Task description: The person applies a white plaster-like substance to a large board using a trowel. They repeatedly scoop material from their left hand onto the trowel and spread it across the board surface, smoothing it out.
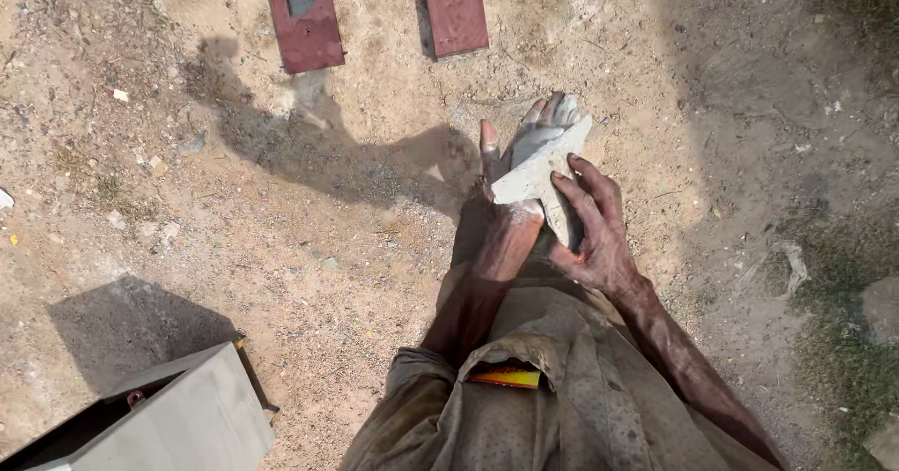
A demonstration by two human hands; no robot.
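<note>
1. Both hands grip a pale stone chunk (543,173) at centre: left hand (510,223) underneath, right hand (595,232) fingers wrapped over its 4 o'clock edge
2. Step in hand, likely: carrying it; setting it down needs clear ground, red plates (302,14) at 11 o'clock

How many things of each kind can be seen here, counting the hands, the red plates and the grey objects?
Hands: 2, the left hand and the right hand
Pale grey flat piece held between both hands: 1
Dark red metal plates on the ground: 2
Grey metal box: 1
Total: 6
</note>
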